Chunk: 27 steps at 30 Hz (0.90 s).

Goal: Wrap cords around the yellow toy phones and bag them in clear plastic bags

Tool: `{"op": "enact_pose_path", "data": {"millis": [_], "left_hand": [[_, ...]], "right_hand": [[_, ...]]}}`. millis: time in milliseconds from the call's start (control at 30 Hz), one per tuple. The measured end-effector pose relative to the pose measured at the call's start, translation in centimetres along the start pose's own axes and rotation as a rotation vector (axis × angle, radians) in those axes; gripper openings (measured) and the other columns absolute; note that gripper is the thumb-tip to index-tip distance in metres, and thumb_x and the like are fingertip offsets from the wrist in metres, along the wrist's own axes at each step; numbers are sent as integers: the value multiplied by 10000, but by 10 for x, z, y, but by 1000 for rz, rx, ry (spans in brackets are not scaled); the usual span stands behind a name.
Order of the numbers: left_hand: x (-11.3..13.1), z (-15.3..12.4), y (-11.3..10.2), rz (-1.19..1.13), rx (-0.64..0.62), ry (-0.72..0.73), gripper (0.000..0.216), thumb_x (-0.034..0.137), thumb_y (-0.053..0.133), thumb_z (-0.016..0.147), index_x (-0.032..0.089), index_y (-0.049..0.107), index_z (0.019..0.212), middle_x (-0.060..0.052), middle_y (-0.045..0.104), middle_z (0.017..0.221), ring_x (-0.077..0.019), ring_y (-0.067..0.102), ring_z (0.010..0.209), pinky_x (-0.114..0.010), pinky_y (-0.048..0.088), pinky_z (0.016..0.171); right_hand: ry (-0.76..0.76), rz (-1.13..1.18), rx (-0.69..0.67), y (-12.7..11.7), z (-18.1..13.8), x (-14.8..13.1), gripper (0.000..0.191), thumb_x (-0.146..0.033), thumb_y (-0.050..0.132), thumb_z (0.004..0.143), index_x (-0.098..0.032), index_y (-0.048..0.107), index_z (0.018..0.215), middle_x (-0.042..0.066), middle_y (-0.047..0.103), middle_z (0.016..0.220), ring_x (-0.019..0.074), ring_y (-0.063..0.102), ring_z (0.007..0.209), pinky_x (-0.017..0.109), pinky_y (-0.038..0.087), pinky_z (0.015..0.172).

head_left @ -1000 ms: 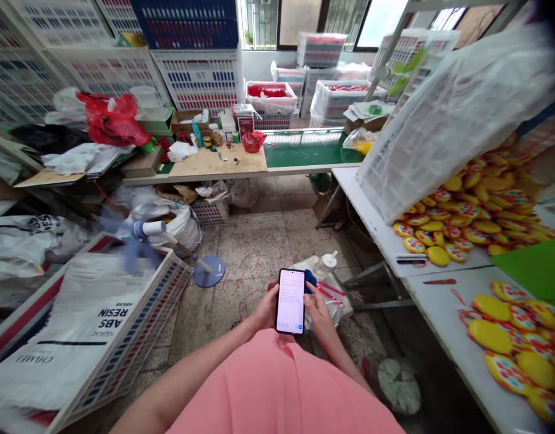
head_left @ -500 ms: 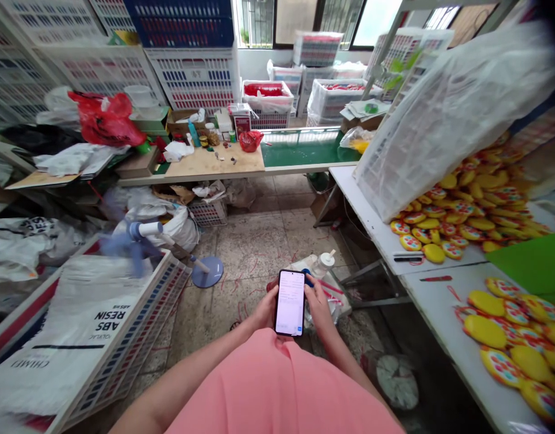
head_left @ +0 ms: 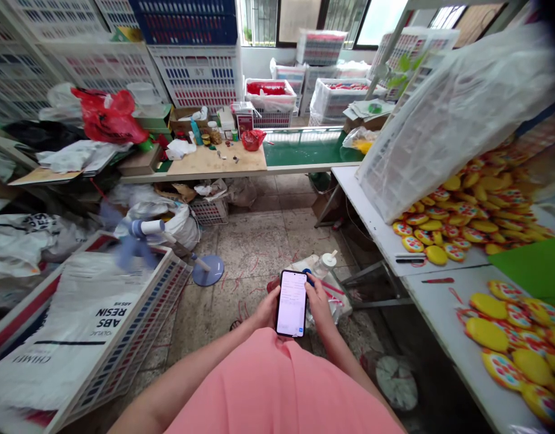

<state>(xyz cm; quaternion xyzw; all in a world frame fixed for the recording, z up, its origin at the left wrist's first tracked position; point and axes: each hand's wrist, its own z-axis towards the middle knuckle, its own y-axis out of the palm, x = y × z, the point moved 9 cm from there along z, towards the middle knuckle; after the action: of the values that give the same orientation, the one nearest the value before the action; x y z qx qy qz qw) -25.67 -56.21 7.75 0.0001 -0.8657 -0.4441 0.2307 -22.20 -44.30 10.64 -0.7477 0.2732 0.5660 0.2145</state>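
Observation:
A black smartphone (head_left: 291,303) with a lit white screen stands upright just above my lap. My left hand (head_left: 264,312) wraps its left edge from behind. My right hand (head_left: 318,306) grips the right edge, thumb over the screen's upper right side. Both forearms reach in from below, over my pink garment (head_left: 277,392).
A white table (head_left: 444,301) on the right carries several yellow and patterned round pieces (head_left: 498,334), a green sheet (head_left: 537,265) and a tilted white crate (head_left: 440,126). A small blue fan (head_left: 141,232) spins left of me beside a crate holding an ABS resin sack (head_left: 82,325). A plastic bottle (head_left: 325,265) stands on the floor.
Both hands stay closed on the phone; it sits slightly lower in view. The view has shifted only a little.

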Motion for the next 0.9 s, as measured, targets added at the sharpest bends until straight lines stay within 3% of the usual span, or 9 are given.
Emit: {"op": "enact_pose_path", "data": {"millis": [567, 767, 900], "left_hand": [[3, -3, 5, -9, -4, 4, 485, 419, 444, 933, 103, 584, 1273, -141, 686, 1161, -306, 592, 1159, -424, 390, 1041], [1, -3, 3, 2, 16, -21, 470, 409, 417, 946, 90, 616, 1229, -139, 700, 1129, -303, 591, 1160, -428, 385, 1046], [1, -4, 3, 2, 25, -27, 460, 402, 411, 951, 84, 636, 1197, -139, 705, 1115, -299, 594, 1155, -418, 389, 1042]], "right_hand": [[2, 10, 17, -2, 0, 2, 530, -471, 577, 818, -160, 558, 1247, 60, 706, 812, 253, 639, 846, 342, 482, 732], [-2, 16, 8, 1, 2, 5, 596, -463, 621, 771, -141, 537, 1265, 24, 663, 727, 216, 612, 686, 315, 465, 616], [-3, 10, 13, 2, 3, 5, 608, -454, 639, 752, -134, 537, 1259, -40, 558, 587, 167, 518, 541, 276, 404, 522]]}}
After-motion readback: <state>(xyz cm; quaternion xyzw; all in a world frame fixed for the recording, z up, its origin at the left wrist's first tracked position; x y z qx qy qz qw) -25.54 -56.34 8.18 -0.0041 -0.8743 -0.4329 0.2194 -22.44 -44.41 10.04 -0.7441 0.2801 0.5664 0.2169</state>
